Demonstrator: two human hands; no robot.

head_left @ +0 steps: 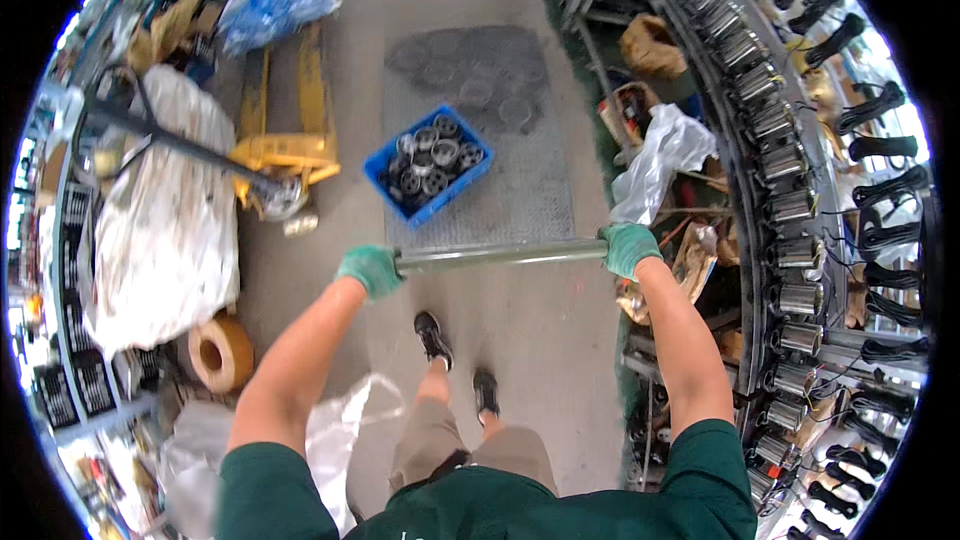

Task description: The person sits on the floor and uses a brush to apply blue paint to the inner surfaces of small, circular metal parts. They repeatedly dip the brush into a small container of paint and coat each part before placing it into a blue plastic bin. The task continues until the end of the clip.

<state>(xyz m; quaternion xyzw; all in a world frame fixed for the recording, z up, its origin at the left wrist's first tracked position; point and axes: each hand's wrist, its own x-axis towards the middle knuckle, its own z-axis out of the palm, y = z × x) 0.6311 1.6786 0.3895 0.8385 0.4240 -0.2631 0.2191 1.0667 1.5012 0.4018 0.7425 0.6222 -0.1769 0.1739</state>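
Observation:
My left hand, in a green glove, is closed round the left end of a long, shiny, grey-green bar. The other end is gripped by my right hand, gloved the same way. The bar is held level across my front, above the floor; whether it is solid or a tube I cannot make out. Beyond it a blue plastic crate sits on a grey textured floor plate. Inside the crate lie several dark, spoked round parts.
To the left stand a yellow pallet jack, a white plastic-covered pile and a tan tape roll. Along the right runs a line of metal cylinders with black cables. Clear plastic sheeting hangs beside its frame.

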